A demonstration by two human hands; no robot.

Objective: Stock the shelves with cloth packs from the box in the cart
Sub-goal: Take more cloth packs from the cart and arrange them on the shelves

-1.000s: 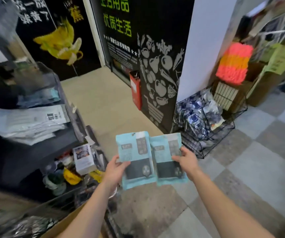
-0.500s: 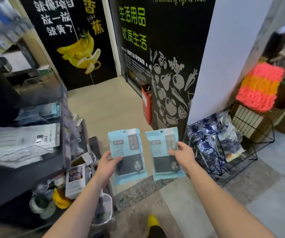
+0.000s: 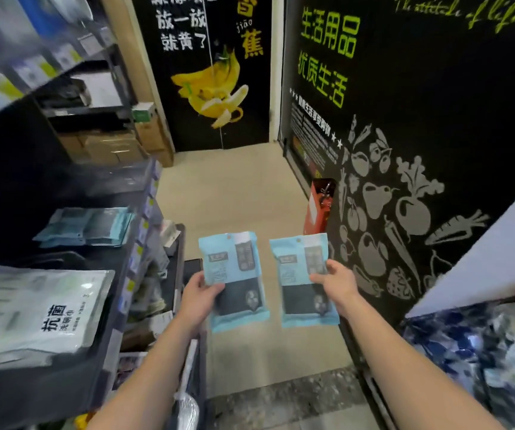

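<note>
One head-worn wide-angle view, looking forward and down over both forearms; the hands sit close, low centre; shelves (image 3: pixel 101 274) fill nine o'clock, the black wall (image 3: pixel 436 135) runs from twelve to three; floor (image 3: pixel 234 187) recedes toward twelve.

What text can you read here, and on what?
"生活用品" and "优质生活": green, on the black wall.
"蕉", "jiāo", "放一放": banana poster.
"抗菌": white pack on the shelf.
Print on both blue packs, the shelf tags and the wall's small white print: too blurred.
</note>
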